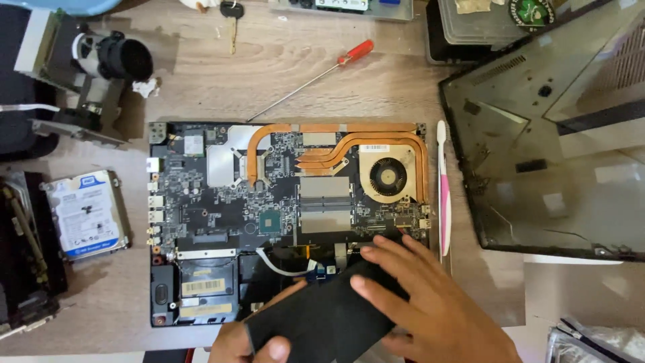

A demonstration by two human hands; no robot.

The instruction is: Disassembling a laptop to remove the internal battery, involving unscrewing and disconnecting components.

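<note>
An opened laptop base (201, 222) lies on the wooden table, its dark motherboard, copper heat pipes (336, 144) and round fan (388, 176) exposed. Over its lower middle sits a flat black battery pack (322, 316), tilted. My left hand (252, 344) grips the pack's near left corner, thumb on top. My right hand (430, 302) lies flat on the pack's right end, fingers spread toward the board.
A red-handled screwdriver (316, 75) lies behind the laptop, a pink-and-white toothbrush (443, 195) along its right side. The laptop's bottom cover (557, 154) rests at right. A hard drive (85, 214) and a disassembled device (101, 67) sit at left, a key (232, 23) at the back.
</note>
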